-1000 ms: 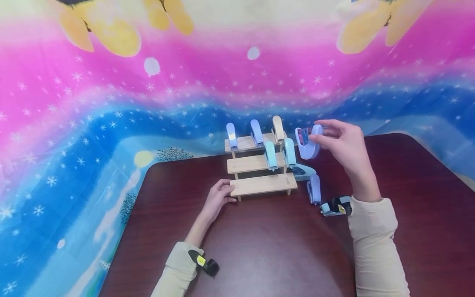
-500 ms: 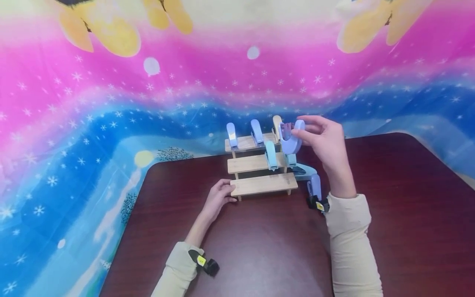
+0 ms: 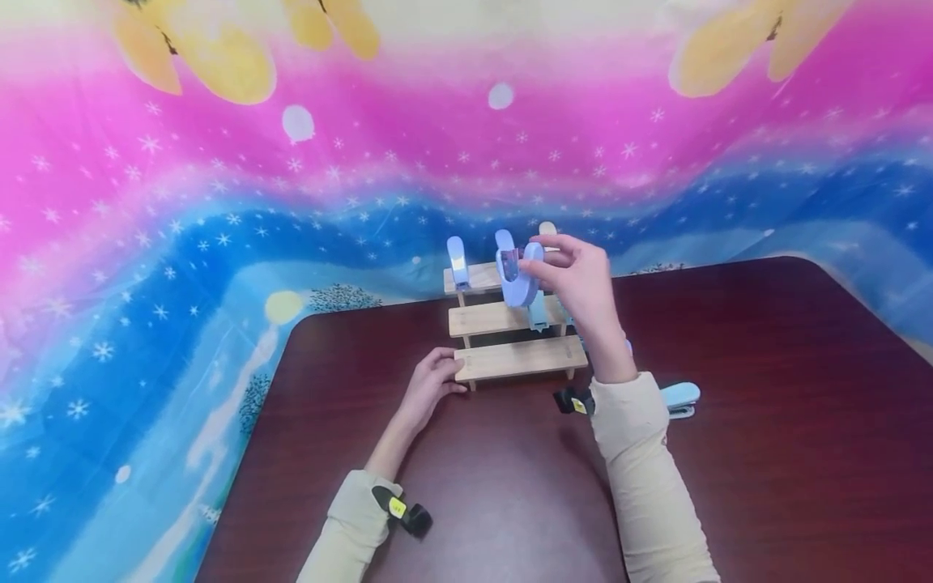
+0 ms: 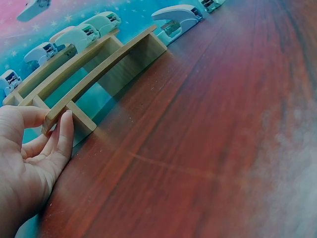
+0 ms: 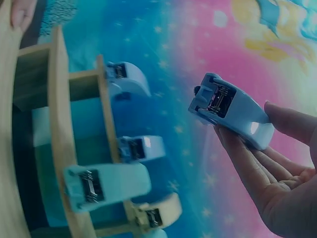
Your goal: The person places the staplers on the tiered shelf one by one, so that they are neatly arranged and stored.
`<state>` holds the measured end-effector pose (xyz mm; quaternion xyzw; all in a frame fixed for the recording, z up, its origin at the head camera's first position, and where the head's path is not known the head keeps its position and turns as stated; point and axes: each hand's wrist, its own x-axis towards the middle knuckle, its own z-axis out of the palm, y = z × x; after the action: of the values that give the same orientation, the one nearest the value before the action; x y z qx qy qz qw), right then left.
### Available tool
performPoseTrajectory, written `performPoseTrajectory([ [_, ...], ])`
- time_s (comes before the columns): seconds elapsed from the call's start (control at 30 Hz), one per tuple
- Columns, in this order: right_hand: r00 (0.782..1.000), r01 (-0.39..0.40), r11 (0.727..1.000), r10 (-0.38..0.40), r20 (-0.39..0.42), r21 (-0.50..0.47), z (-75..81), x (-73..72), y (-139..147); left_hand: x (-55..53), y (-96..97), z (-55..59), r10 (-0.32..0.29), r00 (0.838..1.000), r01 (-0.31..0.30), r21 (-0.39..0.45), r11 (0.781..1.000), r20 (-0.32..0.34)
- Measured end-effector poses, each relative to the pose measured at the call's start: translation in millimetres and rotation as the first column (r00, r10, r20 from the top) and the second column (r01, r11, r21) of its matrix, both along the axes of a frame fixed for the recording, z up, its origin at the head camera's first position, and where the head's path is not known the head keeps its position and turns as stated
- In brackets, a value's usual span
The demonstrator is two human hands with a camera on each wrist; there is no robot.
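A three-step wooden rack (image 3: 517,363) stands on the table. My left hand (image 3: 428,380) grips the left end of its lowest step, thumb and fingers around the board in the left wrist view. My right hand (image 3: 579,283) holds a purple stapler (image 5: 237,109) in the air, pinched by its rear end, in front of the upper steps. Behind it on the top step are a purple stapler (image 3: 456,263), another purple one (image 5: 143,148) and a cream stapler (image 5: 161,213). A mint stapler (image 5: 114,186) stands on the middle step; my right hand hides another in the head view.
Right of the rack, a light blue stapler (image 3: 680,398) lies on the dark red table (image 3: 510,486), partly behind my right sleeve. A purple stapler (image 4: 178,17) stands beside the rack's right end. A patterned cloth (image 3: 408,162) hangs behind the table.
My right hand has carried the purple stapler leftward, from right of the rack to in front of its upper steps. My left hand keeps its grip on the rack.
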<state>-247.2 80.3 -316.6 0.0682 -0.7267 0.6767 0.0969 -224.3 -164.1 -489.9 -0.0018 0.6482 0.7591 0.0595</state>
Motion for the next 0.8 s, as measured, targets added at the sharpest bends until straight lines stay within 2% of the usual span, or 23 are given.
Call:
performPoseTrajectory([
  [0.13,1.000,0.000,0.997,-0.001,0.006,0.080,-7.4,-5.2,-10.1,-0.6,-0.2,0.0,-0.001,1.000,0.001,0.000,1.000,0.006],
  [0.33,0.999,0.024,0.980,-0.019,-0.028,0.200,-16.8,-10.1,-24.9,-0.9,-0.9,0.2,0.003,1.000,-0.003,0.002,1.000,0.003],
  [0.53,0.994,0.074,0.942,-0.045,-0.095,0.327,-24.9,-13.4,-38.3,-1.1,-1.3,0.8,0.000,1.000,0.000,0.001,1.000,-0.007],
  [0.8,0.992,0.097,0.887,-0.050,-0.115,0.451,-35.4,-16.9,-46.3,-0.5,-1.1,1.2,-0.001,1.000,0.001,0.000,1.000,-0.005],
])
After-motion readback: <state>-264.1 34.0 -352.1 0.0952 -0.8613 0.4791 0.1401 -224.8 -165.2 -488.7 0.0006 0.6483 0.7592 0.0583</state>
